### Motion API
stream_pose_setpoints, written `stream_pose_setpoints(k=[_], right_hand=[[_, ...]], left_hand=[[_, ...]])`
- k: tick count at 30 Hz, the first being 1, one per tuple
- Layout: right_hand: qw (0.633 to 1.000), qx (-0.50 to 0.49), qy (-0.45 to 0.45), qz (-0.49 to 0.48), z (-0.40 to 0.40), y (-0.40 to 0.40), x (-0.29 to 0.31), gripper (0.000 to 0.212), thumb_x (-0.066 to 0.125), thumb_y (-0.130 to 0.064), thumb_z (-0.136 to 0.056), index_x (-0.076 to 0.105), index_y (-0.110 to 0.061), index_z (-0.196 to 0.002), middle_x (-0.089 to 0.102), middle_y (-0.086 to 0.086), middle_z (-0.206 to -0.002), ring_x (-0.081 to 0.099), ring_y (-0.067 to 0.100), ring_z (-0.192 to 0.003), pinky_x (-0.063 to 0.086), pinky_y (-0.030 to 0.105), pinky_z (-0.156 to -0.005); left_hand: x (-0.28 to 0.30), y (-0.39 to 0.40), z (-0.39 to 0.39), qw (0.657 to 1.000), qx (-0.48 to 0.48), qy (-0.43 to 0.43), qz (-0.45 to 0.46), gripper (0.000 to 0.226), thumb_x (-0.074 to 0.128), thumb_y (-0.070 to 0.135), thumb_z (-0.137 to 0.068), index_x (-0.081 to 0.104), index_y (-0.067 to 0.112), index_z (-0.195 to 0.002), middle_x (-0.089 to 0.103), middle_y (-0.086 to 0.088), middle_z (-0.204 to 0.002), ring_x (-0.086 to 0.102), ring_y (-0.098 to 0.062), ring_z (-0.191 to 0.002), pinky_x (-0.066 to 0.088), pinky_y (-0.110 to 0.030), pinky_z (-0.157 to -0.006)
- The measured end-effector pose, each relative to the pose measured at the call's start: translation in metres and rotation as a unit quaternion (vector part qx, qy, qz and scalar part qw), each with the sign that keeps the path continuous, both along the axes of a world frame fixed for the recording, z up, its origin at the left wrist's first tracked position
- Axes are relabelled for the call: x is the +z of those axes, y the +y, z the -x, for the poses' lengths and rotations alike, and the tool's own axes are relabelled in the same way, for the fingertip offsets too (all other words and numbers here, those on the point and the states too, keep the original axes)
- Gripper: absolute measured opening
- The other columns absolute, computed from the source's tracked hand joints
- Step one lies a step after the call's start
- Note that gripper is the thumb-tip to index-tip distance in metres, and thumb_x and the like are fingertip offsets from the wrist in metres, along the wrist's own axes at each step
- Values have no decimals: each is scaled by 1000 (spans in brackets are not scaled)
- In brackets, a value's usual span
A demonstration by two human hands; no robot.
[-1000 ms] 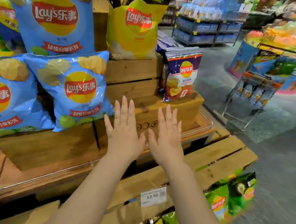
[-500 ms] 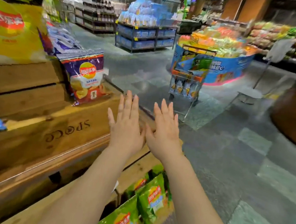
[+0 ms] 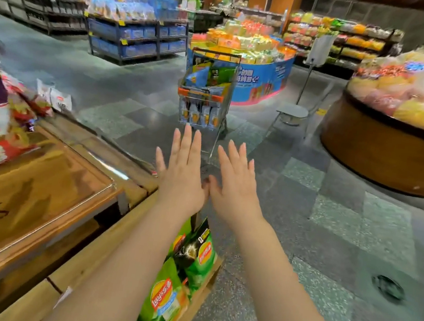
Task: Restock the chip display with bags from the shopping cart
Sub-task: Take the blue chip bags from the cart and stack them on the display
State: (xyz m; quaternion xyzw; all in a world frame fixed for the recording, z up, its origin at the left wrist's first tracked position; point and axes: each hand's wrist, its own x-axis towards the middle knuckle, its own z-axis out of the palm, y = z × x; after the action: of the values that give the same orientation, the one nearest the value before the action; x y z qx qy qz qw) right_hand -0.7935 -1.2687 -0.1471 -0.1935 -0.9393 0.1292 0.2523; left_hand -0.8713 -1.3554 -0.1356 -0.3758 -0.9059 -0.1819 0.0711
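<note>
Head view: your left hand (image 3: 181, 175) and right hand (image 3: 234, 185) spread flat, empty; metal-wire shopping cart (image 3: 206, 96) stands upright beyond, bagged contents blurred.

The pale wooden display crate (image 3: 20, 203) shows a smooth grained top. The silver wire shopping cart (image 3: 207, 91) looks metal. The green chip bags (image 3: 178, 287) look like glossy plastic film, above a speckled grey polished stone floor (image 3: 332, 233).

My left hand (image 3: 181, 180) and right hand (image 3: 236, 191) are bare: no gloves, rings or wristbands visible. Both forearms are uncovered to the bottom edge of view, with no sleeve or cuff showing. Fingernails are fairly long and rounded, unpainted as far as the blur allows.
</note>
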Motion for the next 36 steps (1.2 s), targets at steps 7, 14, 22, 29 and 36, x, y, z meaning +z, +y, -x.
stream_pose_setpoints(k=[7,14,22,29,36], right_hand=[[999,-46,4,-20,23,92,7,59,42,-22,-102,15,-12,-153,1,6,-161,-13,22,-147,-20,28,-111],[996,-88,8,0,31,183,-4,60,43,-25,-102,14,-12,-153,1,5,-161,-12,23,-148,-17,30,-112],[994,-90,-61,-28,-1,320,-23,60,40,-22,-102,9,-12,-153,-3,6,-161,-14,25,-147,-14,35,-114],[991,13,-110,-78,-30,432,-26,60,38,-20,-102,9,-13,-153,-2,6,-161,-19,20,-145,-20,32,-109],[973,150,-106,-140,8,513,-32,72,67,-16,-81,36,-5,-145,36,16,-151,15,31,-140,8,53,-108]], left_hand=[[7,99,32,998,-48,3,-26,88,46,39,-98,-22,18,-150,-33,0,-156,-29,-19,-144,-16,-48,-114],[1,191,51,995,-99,8,-20,88,49,36,-97,-20,20,-151,-32,3,-155,-27,-18,-144,-19,-46,-112],[-24,315,43,993,-111,2,49,92,52,33,-97,-21,20,-151,-32,1,-156,-29,-18,-144,-16,-47,-113],[-39,406,28,981,-159,-6,115,93,50,36,-98,-29,24,-146,-43,9,-145,-37,-12,-136,-17,-46,-114],[-41,447,66,957,-213,33,196,92,44,39,-98,-42,26,-131,-52,14,-135,-46,-7,-128,-24,-39,-113]])
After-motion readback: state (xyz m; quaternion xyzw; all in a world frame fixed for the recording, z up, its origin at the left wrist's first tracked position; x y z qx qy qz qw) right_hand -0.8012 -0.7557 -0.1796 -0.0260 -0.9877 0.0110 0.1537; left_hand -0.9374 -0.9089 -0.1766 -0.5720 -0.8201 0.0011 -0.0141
